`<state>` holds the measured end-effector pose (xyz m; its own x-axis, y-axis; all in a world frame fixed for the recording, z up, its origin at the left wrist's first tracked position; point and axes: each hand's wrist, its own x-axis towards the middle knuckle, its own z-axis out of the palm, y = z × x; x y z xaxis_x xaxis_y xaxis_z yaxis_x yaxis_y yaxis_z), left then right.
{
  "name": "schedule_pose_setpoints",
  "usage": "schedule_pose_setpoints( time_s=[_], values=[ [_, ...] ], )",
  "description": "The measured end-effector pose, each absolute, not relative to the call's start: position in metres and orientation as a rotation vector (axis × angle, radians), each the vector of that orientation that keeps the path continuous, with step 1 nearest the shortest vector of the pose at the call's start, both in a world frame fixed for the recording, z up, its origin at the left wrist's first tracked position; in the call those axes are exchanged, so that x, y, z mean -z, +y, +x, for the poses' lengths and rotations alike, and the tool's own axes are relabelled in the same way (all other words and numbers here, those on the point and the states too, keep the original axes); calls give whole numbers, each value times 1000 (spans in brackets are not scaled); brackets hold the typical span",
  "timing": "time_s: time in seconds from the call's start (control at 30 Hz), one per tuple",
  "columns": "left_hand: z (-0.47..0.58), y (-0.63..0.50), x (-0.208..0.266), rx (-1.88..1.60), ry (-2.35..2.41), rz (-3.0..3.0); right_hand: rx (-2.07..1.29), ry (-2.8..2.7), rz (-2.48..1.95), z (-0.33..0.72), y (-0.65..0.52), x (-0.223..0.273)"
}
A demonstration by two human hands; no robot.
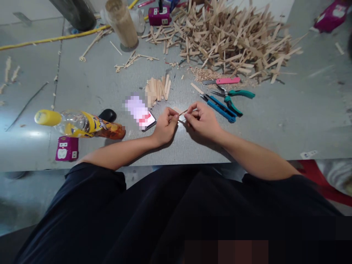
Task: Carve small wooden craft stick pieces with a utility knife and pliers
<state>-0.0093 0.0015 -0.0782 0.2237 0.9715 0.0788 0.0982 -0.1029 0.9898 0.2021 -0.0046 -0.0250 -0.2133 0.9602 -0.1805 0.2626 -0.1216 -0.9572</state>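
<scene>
Between my two hands is a thin wooden stick (182, 113), seen nearly edge-on. My left hand (166, 127) pinches its left end with thumb and fingertips. At the other end, the fingertips of my right hand (204, 120) close on the same stick. A short row of flat craft sticks (158, 88) lies beyond my left hand, with a lit phone (143, 115) beside that wrist. To the right of my right hand are a blue utility knife (221, 109), green-handled pliers (239, 95) and a pink-handled blade (227, 81).
A large heap of craft sticks (233, 36) covers the back of the table, with wood shavings (205, 74) before it. A jar (122, 24) stands at the back left. On the left are a yellow-capped bottle (79, 124), a black mouse (108, 115) and a purple box (67, 148).
</scene>
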Motion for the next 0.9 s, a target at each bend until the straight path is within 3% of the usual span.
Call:
schedule_pose_setpoints(
  time_s=[0.1, 0.33, 0.53, 0.73, 0.9],
  values=[
    [-7, -1, 77, -1079, 1072, 1459, -1321, -1479, -1370, 201, -8, 26],
    [-4, -5, 73, -1114, 1124, 1587, -1575, -1484, -1303, 205, -5, 22],
    [1, -2, 75, -1226, 1168, 1587, -1286, -1674, -1369, 215, 1, 15],
    [2, 6, 86, -1313, 1213, 1530, -1573, -1647, -1284, 230, 7, 9],
    [-7, 17, 94, -1291, 1251, 1645, -1322, -1431, -1343, 260, 34, 12]
  ],
)
